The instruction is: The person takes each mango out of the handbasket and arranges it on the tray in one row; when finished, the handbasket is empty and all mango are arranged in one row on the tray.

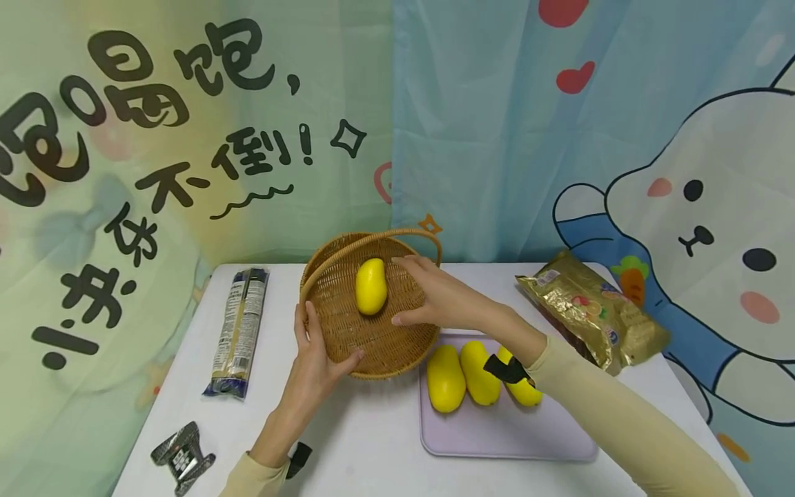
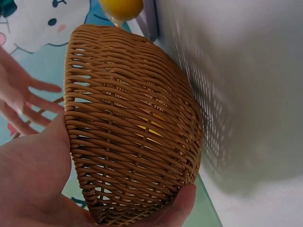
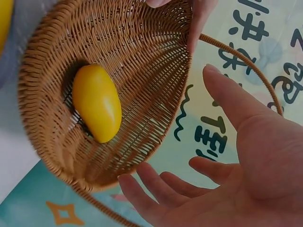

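A brown wicker basket [image 1: 397, 345] with an arched handle is tilted, its opening toward the head camera. One yellow mango [image 1: 371, 286] lies inside it. My left hand [image 1: 318, 362] grips the basket's left side, thumb at the near rim and fingers on the outer wall. In the left wrist view the woven wall [image 2: 128, 109] fills the middle. My right hand [image 1: 442, 293] is over the basket's right side with fingers spread and nothing in it. The right wrist view shows those fingers [image 3: 154, 184] apart from the mango [image 3: 97, 104].
A lilac tray [image 1: 497, 442] to the right of the basket bears three mangoes [image 1: 446, 379], one partly behind the right wrist. A gold bag [image 1: 590, 310] lies at the back right. On the left are a long clear-and-blue packet [image 1: 238, 335] and a small black packet [image 1: 184, 459].
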`<state>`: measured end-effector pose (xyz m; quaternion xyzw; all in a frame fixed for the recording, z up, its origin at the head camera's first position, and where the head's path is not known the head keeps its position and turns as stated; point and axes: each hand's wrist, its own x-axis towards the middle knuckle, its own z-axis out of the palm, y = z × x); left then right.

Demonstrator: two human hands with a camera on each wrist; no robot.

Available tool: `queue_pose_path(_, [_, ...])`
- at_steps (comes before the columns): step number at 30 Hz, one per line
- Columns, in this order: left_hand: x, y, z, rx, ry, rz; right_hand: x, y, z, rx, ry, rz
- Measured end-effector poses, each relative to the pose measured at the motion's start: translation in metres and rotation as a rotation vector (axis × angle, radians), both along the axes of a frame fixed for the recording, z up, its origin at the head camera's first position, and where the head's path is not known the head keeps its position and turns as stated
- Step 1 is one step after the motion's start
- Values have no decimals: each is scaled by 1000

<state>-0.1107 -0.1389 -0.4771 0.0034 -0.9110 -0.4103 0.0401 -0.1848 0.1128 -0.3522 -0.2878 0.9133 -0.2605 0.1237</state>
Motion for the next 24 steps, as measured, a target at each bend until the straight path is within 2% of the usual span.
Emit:
queue_pose_path(8, [0,0,-1,-14,29,-1,-24,-31,-4,39,-14,0])
queue_pose_path(19, [2,-1,1,-6,-3,4,-49,-55,-34,86,-163,-92])
queue_pose_path(24, [3,1,2,-4,11,2,-56,-64,-44,133,-190,-123])
